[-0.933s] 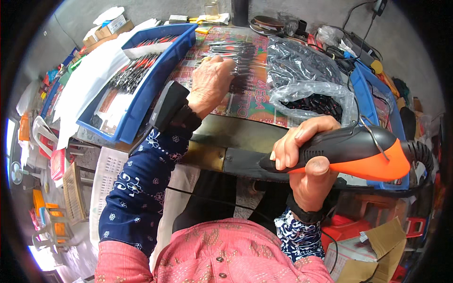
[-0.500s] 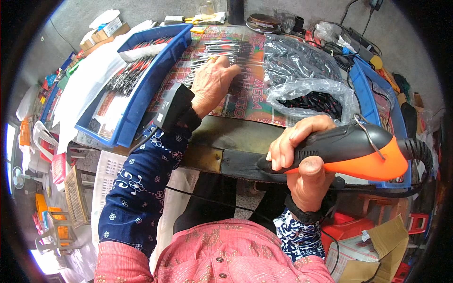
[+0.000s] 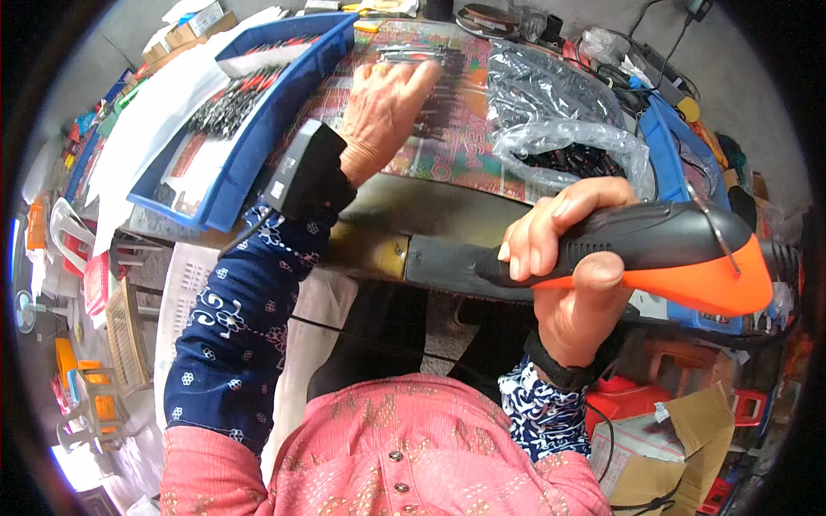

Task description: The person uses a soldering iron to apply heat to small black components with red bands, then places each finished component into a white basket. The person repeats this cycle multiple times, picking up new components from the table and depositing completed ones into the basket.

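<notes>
Right hand (image 3: 572, 258) at four o'clock, fist wrapped round black-and-orange heat gun (image 3: 667, 254). Left hand (image 3: 383, 112) at twelve o'clock, fingers spread flat over metal pieces (image 3: 413, 53) on patterned table (image 3: 447, 155), beside blue tray (image 3: 249, 146).

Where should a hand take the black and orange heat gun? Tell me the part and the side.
Take the heat gun by its black handle end, where the right hand wraps it now. Come from the person's side, below the table edge: the body lies roughly level with the orange rear to the right, so the narrower black grip is the part free to close around.
</notes>
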{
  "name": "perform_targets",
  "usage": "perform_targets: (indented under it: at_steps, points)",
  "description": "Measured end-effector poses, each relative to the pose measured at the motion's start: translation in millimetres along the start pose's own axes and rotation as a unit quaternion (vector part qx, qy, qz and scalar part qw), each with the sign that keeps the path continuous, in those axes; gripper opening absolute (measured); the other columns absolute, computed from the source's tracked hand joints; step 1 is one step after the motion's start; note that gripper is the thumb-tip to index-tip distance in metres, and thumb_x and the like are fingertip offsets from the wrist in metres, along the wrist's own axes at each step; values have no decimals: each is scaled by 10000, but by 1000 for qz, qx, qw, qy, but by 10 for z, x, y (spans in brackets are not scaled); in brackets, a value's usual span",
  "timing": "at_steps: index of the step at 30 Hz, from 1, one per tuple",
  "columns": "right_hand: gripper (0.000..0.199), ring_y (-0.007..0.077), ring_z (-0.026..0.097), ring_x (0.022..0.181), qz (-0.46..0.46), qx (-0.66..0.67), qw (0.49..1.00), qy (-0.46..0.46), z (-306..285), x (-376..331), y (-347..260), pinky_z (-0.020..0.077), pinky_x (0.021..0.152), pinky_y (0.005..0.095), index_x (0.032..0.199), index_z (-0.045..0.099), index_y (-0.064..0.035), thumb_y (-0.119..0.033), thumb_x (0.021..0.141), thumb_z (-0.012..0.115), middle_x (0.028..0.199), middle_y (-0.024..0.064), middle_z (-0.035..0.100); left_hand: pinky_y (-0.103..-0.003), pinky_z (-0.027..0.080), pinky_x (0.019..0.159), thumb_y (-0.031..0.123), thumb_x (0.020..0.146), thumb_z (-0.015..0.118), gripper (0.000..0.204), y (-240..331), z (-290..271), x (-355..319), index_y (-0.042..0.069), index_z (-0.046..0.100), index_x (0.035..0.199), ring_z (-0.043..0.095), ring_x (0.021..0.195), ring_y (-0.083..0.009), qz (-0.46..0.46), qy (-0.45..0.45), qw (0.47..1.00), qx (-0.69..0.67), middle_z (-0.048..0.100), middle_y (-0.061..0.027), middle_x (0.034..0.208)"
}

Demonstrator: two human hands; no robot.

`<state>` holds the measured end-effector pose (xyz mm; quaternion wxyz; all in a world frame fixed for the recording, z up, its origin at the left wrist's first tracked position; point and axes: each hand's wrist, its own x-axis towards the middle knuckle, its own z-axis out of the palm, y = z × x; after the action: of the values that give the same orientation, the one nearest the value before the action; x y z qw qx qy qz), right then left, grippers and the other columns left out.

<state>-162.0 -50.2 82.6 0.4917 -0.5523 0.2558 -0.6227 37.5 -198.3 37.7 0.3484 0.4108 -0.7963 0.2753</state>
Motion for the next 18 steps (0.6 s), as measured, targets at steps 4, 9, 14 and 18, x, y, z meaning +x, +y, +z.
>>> perform_targets:
  at_steps: [4, 9, 14, 18]
  points:
    - [619, 132, 478, 526, -16, -2, 1000, -16, 6, -16, -4, 428, 569, 294, 927, 438, -53, -598, 740, 664, 622, 13, 463, -402, 485, 616, 103, 825, 571, 210, 170, -277, -62, 133, 558, 1033, 596, 725, -321, -69, 45, 992, -95, 583, -103, 824]
    - [623, 129, 477, 532, -29, -25, 999, -19, 35, -42, -43, 426, 572, 291, 939, 447, -57, -612, 744, 650, 624, 9, 462, -201, 422, 460, 67, 866, 596, 210, 500, -801, -379, 44, 594, 1075, 472, 524, -30, -276, -112, 866, -401, 540, 13, 658]
    - [631, 128, 475, 545, -41, -27, 998, -39, 76, -64, -70, 425, 582, 293, 952, 453, -58, -628, 747, 631, 635, 7, 464, -187, 410, 415, 141, 879, 621, 184, 883, -1186, -750, -23, 575, 950, 512, 512, -50, -462, -188, 655, -567, 560, -1, 667]
    - [631, 127, 472, 550, -42, -31, 998, -46, 122, -87, -77, 424, 591, 298, 955, 457, -61, -636, 751, 618, 641, 6, 461, -178, 396, 400, 131, 872, 624, 145, 1136, -1297, -952, 9, 557, 911, 517, 525, -57, -567, -169, 527, -610, 551, -11, 665]
